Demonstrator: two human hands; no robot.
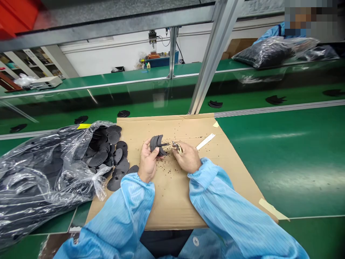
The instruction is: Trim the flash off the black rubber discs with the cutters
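Note:
My left hand (148, 160) is closed around a black curved plastic part (157, 145) with a thin prong pointing right. My right hand (187, 158) grips a small pair of nippers (176, 146), its metal jaws close to the prong's tip; whether they touch I cannot tell. Most of the tool's handles are hidden in the palm. Tiny black scraps (168, 167) are scattered on the cardboard sheet (172, 208) below both hands. To the left, black oval plastic pieces (122, 166) spill from a clear plastic bag (48, 180).
A white strip (205, 141) lies on the cardboard's right side. Beyond it runs a green belt (151, 100) carrying a few black parts (215, 104). A metal post (212, 57) rises behind the cardboard. Another person's blue sleeve (266, 34) shows behind a filled bag (265, 52) at far right.

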